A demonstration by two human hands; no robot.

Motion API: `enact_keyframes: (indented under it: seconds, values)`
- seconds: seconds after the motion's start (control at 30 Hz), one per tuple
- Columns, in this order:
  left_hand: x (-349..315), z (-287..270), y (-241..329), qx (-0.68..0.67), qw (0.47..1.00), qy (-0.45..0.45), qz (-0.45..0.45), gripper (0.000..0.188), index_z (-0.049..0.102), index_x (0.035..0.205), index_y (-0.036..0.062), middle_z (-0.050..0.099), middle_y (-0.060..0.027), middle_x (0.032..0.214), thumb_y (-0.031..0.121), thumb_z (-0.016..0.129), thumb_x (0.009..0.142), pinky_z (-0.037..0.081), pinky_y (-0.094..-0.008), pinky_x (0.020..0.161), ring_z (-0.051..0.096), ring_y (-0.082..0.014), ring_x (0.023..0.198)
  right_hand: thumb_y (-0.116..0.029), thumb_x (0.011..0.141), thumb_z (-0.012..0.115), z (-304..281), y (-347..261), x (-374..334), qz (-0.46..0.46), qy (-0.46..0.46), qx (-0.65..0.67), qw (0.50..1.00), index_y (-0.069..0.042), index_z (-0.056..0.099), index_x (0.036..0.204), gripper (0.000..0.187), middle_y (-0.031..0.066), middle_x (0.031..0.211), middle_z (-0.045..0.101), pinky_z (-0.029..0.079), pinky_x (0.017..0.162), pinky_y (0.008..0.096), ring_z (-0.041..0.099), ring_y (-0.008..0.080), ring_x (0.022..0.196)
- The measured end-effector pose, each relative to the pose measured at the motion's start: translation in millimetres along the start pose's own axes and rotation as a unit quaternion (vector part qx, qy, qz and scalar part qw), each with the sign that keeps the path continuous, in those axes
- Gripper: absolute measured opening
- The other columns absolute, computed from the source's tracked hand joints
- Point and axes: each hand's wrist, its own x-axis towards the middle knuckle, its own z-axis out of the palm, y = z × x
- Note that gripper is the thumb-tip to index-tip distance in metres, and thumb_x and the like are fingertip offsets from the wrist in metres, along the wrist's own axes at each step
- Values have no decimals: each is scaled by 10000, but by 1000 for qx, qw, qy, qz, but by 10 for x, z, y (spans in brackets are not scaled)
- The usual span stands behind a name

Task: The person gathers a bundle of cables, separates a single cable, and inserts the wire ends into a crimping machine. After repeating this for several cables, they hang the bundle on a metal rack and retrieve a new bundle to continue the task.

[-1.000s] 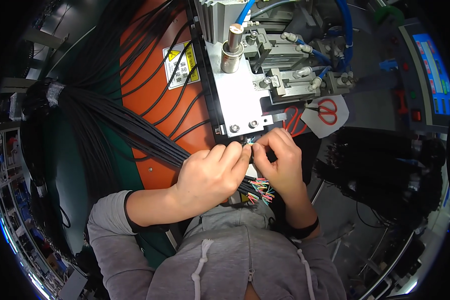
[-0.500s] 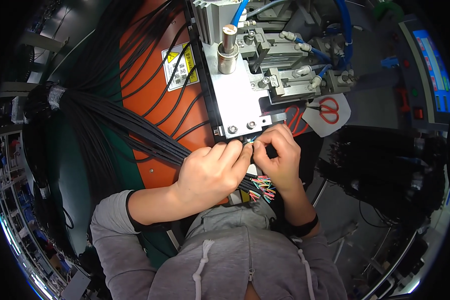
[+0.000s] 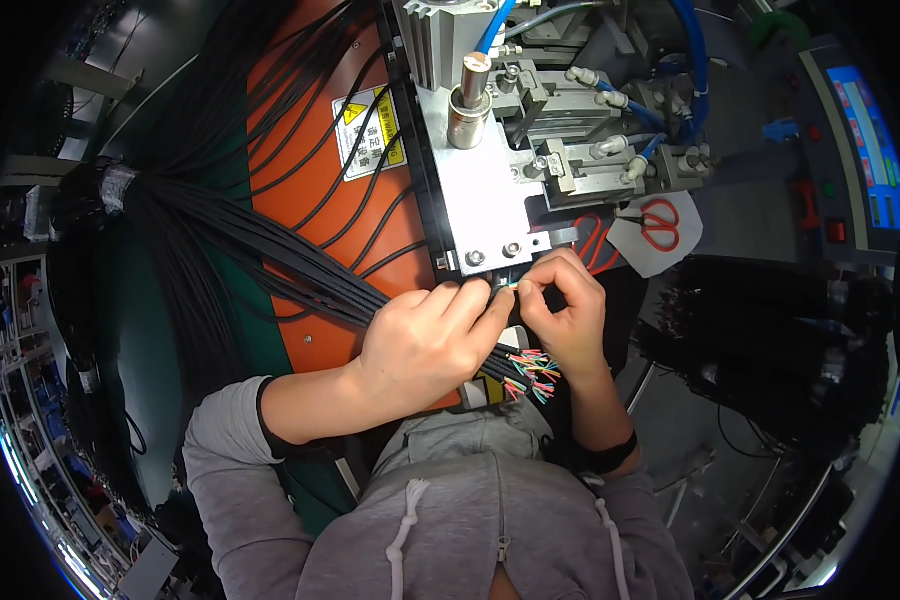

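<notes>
At the metal plate's (image 3: pixel 485 215) near edge | left hand (image 3: pixel 422 345) and right hand (image 3: pixel 573 305) pinched nearly closed on fine wires (image 3: pixel 513 287) | light, steady hold seemed best, avoiding kinks

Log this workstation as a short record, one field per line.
Left hand: curled at fine wires by the metal block's near edge; exact grip hidden
Right hand: thumb and forefinger pinching the fine wires
Cables: black, bundled, running over an orange panel
Loose ends: multicoloured, fanned out below the hands
Scissors: red-handled, partly on white paper
Screen: lit, mostly blue, far right
</notes>
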Motion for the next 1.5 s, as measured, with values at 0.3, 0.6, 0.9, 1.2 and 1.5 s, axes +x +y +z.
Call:
enact_keyframes:
  seconds: [0.3,0.6,0.9,1.2,1.5]
  values:
    - [-22,-29,-47,-44,997,55,-6,293,679,980,-9,484,-15,680,66,647,699,390,-254,467,531,-125,564,49,763,703,-14,-175,-56,18,37,187,982,40,643,840,98,68,806,621,443,672,247,565,137,734]
    - [-42,11,-73,-25,992,103,66,314,686,984,-13,545,-16,720,59,652,680,373,-237,462,518,-110,562,39,782,704,-267,-214,12,176,-93,227,953,52,641,828,78,72,822,636,453,683,237,574,116,746]
    - [-66,52,-21,-21,997,57,42,337,690,1011,14,480,1,719,85,636,685,368,-232,461,485,-101,562,28,793,669,-60,-225,60,35,-32,-10,999,30,635,812,39,76,765,623,442,633,254,565,146,689]
    - [-52,65,18,28,999,19,5,339,689,1021,36,397,5,703,104,624,696,371,-229,459,461,-97,552,39,732,657,42,-175,55,-66,10,-96,993,9,577,746,87,83,680,550,423,600,297,521,201,618]
    - [-40,103,-71,20,998,48,25,219,650,893,28,490,4,739,117,617,696,400,-226,502,521,-96,609,35,752,652,94,52,-53,190,9,144,971,14,593,780,69,67,701,564,430,612,279,527,178,627]
